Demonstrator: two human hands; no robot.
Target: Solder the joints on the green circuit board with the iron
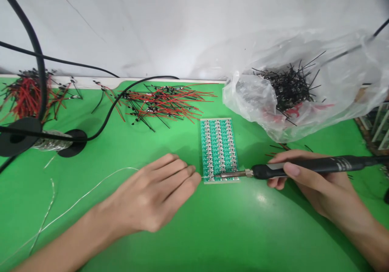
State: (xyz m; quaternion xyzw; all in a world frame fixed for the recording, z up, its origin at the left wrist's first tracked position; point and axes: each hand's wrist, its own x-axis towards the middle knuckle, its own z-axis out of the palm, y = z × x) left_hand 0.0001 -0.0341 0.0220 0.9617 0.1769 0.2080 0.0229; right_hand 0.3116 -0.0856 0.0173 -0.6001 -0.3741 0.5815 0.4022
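Left hand [161,189] pinching solder wire [100,183], right hand [317,190] gripping a soldering iron [323,164], the circuit board [220,150] seems mid-soldering at its near end, remainder unclear.

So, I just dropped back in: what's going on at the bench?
A person's right hand holds a black-handled soldering iron, its metal tip at the near end of a green rectangular circuit board. The left hand pinches a thin silvery wire, its end pointing toward that tip; whether they touch is too small to tell. The board lies flat on the green tabletop, with red-and-black wire leads heaped behind it.
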